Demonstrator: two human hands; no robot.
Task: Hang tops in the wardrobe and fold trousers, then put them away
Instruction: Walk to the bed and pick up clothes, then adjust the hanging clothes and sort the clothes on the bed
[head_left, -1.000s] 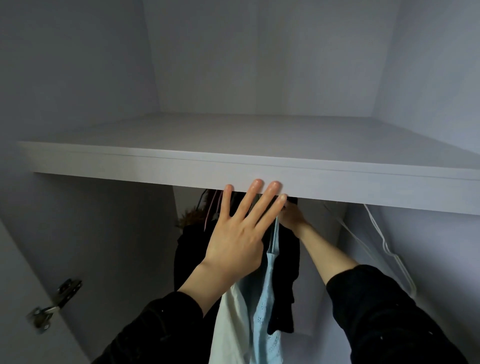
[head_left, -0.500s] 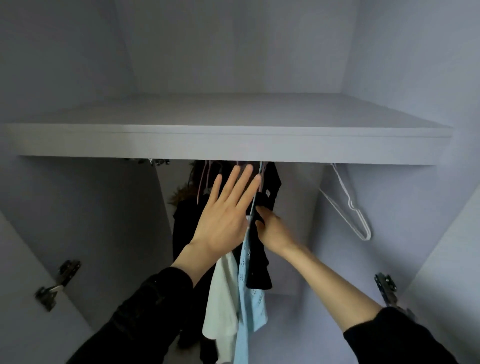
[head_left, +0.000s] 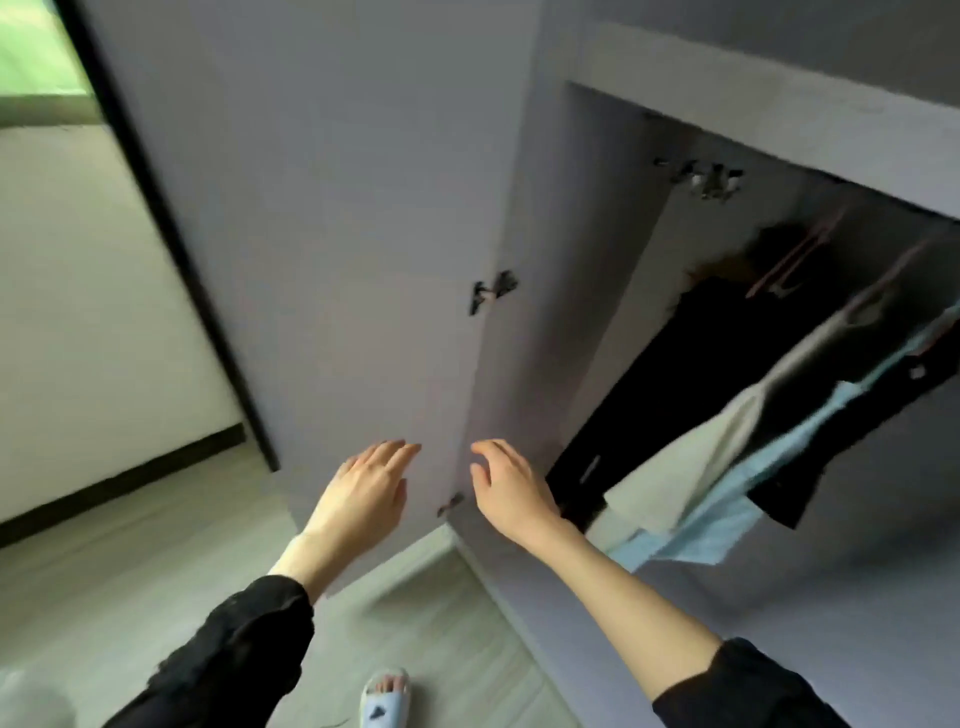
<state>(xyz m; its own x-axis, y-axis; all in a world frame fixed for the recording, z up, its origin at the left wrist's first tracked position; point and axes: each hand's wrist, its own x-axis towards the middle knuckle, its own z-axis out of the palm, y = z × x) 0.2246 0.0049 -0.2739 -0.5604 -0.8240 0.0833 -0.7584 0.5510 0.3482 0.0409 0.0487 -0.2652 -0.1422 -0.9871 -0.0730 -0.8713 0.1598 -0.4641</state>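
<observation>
The view is tilted and blurred. The open wardrobe (head_left: 587, 218) fills the right side. Inside it hang a black garment (head_left: 675, 374), a white top (head_left: 691, 457) and a light blue top (head_left: 727, 509) on pink hangers (head_left: 795, 254). My left hand (head_left: 358, 499) hovers with relaxed fingers before the open wardrobe door (head_left: 337, 234) and holds nothing. To its right, my right hand (head_left: 509, 488) is also empty, its fingers loosely bent, just left of the hanging clothes and apart from them.
Hinges (head_left: 491, 293) sit on the door's inner edge. A dark-framed doorway (head_left: 171, 234) and a white wall lie to the left. Grey wood floor (head_left: 104, 571) is below, with my slippered foot (head_left: 384, 699) at the bottom.
Both hands have come away from the hanging tops and dropped lower. My head has turned left and down, so the door and floor now show instead of the wardrobe shelf.
</observation>
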